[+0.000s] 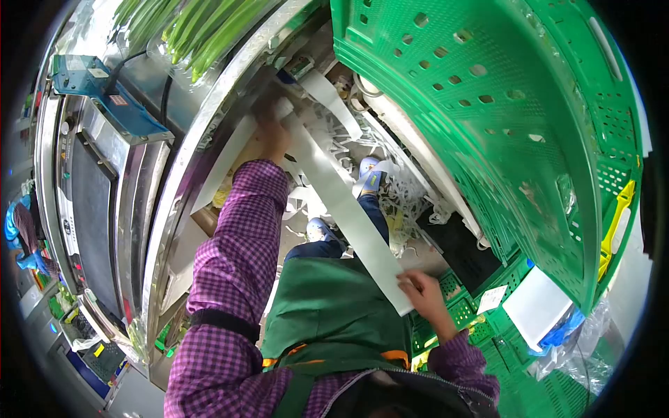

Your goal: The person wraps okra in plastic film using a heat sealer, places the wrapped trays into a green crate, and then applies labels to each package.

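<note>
A long white paper strip [348, 209] runs diagonally in front of my green apron, stretched fairly straight. At its lower end my right hand [421, 296] is closed, thumb and fingers pinching the strip's edge. My left hand [273, 137] reaches away beneath the metal table edge, right beside the strip's upper end. It is dark and smeared by motion, so I cannot tell how its fingers are set. Another white strip [224, 164] slants down to the left of that hand. A shorter curled white strip [331, 101] hangs to its right.
Many shredded white strips [411, 195] litter the floor around my shoes. A big green perforated crate [481, 90] rises on the right, holding a yellow tool [617, 226]. Green leafy stalks [202, 31] lie on the metal table [209, 104], near a blue-topped machine [115, 104].
</note>
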The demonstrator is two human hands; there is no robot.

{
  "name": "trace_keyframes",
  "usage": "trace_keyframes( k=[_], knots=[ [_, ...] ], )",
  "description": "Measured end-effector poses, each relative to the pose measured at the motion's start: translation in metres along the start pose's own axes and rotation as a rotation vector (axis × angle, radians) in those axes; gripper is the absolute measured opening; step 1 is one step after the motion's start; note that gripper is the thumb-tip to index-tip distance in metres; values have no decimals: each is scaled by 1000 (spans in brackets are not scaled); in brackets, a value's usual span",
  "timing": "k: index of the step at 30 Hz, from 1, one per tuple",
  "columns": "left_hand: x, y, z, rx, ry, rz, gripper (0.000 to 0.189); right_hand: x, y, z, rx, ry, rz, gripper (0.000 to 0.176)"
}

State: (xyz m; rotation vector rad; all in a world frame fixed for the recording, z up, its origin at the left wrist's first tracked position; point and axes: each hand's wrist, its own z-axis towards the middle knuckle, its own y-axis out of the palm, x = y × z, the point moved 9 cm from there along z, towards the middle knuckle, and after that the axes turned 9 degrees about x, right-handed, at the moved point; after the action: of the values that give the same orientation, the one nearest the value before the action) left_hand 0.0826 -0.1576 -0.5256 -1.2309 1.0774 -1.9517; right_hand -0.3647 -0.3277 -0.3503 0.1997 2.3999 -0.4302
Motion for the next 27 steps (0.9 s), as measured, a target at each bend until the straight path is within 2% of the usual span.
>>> trace_keyframes(
  k=[1, 3, 4, 6, 8, 9, 10, 11, 12, 13, 14, 15, 16, 17, 19, 20, 21, 22, 23, 25, 27],
  knots=[
    [1, -5, 1, 3, 3, -2, 67, 10, -10, -17, -10, 36, -54, 19],
    [13, -19, 1, 24, 62, -67, 67, 43, -30, -56, -11, 163, 28, 20],
    [17, -24, 0, 30, 65, -72, 67, 52, -42, -72, -5, 156, 27, 20],
    [19, -35, -14, 44, -9, 48, 63, 76, -62, -104, -9, 294, -51, 20],
    [30, -14, -68, -253, -30, -148, 55, 71, -71, -115, 4, 322, -26, 19],
    [113, -82, -76, -124, 148, -603, 45, 69, -72, -117, 13, 351, 13, 18],
    [165, -108, -100, -274, 154, -997, 42, 50, -68, -110, 19, 246, 40, 17],
    [184, -97, -156, -468, 244, -839, 50, 30, -61, -101, 1, 171, 118, 15],
    [259, -165, -167, -764, 381, -620, 74, 12, -52, -92, -37, 125, 105, 17],
    [297, -206, -189, -736, 643, -669, 74, -7, -42, -87, -78, 78, 88, 18],
    [315, -222, -212, -747, 683, -672, 70, -24, -32, -87, -81, 54, 89, 18],
    [330, -236, -230, -752, 722, -673, 66, -46, -15, -89, -148, 56, 304, 23],
    [335, -244, -232, -788, 601, -706, 60, -68, -3, -91, -226, 52, 514, 29],
    [335, -253, -231, -811, 476, -734, 55, -84, 5, -97, -249, 9, 503, 29],
    [312, -266, -229, -817, -45, -1066, 45, -103, 19, -114, -255, 37, 614, 35],
    [305, -282, -226, -809, -124, -1109, 40, -110, 24, -124, -273, 92, 629, 34],
    [302, -306, -222, -726, -7, -1202, 41, -106, 30, -124, -290, 108, 679, 35],
    [303, -326, -220, -757, 33, -1220, 42, -102, 34, -121, -284, 103, 679, 34],
    [302, -342, -220, -863, -81, -1300, 48, -100, 38, -116, -317, 111, 708, 35],
    [307, -390, -208, -728, 120, -1197, 51, -120, 47, -117, -377, 152, 663, 28],
    [301, -406, -203, -575, 207, -1063, 51, -136, 59, -106, -459, 42, 630, 32]
  ],
)
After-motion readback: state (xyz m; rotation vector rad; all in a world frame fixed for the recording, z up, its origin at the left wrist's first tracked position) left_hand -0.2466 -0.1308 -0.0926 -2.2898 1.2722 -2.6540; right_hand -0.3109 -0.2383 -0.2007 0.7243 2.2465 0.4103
